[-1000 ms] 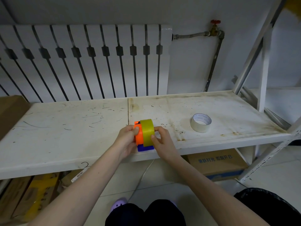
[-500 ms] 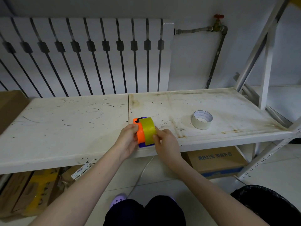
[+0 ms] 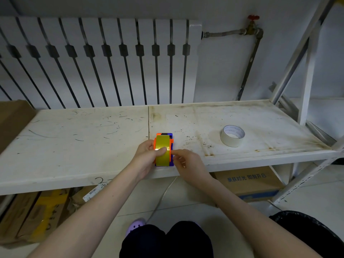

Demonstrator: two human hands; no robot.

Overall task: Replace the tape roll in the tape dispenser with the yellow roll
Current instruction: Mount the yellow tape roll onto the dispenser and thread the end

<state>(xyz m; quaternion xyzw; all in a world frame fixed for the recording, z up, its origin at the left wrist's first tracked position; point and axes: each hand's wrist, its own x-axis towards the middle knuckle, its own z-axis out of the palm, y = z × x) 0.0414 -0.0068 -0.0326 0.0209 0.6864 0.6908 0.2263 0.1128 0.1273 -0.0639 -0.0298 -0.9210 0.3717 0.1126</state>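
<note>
A scuffed white shelf [image 3: 78,146] runs below a white radiator [image 3: 104,58], and at its front edge stands the tape dispenser [image 3: 171,146], orange and blue, with the yellow roll [image 3: 162,146] seated in it. The left hand [image 3: 146,157] grasps the dispenser from its 9 o'clock side, thumb pressed across the roll's face. The right hand [image 3: 188,164] pinches at the 3 o'clock side, fingertips touching the frame. A white tape roll [image 3: 232,135] lies flat, well apart toward 3 o'clock.
</note>
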